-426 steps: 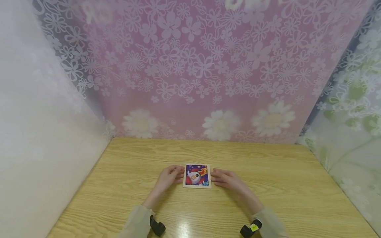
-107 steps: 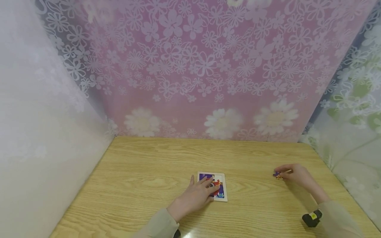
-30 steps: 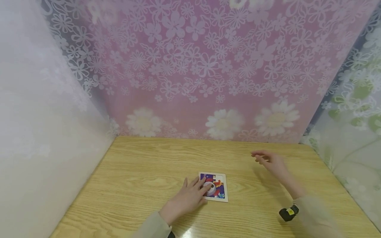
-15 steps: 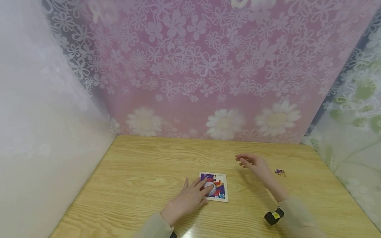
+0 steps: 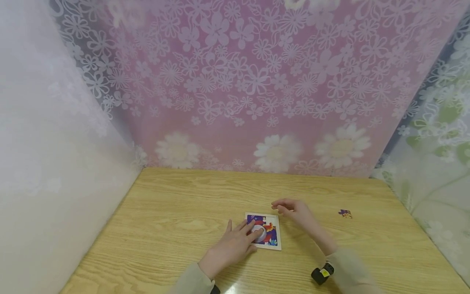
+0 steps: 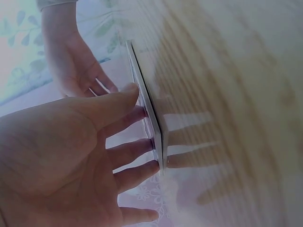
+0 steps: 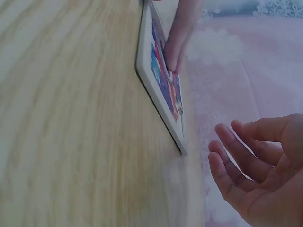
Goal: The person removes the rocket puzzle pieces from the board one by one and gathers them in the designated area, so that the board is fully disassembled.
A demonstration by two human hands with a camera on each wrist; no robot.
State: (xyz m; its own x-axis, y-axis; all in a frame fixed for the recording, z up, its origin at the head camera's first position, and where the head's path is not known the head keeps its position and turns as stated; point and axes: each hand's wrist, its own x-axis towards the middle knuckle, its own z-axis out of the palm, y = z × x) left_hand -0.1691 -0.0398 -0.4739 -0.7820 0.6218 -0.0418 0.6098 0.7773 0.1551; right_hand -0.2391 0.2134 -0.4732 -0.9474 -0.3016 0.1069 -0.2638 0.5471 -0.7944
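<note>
A square jigsaw puzzle in a pale frame lies on the table, its picture purple, red and white. Its upper right part shows bare white where pieces are out. My left hand rests on the puzzle's left side with fingers spread, covering part of the picture; the left wrist view has the fingertips touching the board. Just beyond the upper right corner hovers my right hand, fingers loosely bent. In the right wrist view that hand holds nothing and is apart from the board.
Loose puzzle pieces, purple and orange, lie together on the wooden table to the right. A flowered pink backdrop stands behind the table, with pale panels at both sides.
Earlier the puzzle was full, a hand at each side. Later the right hand set pieces down at the right, then came back left toward the puzzle. The left hand stays on the board.
</note>
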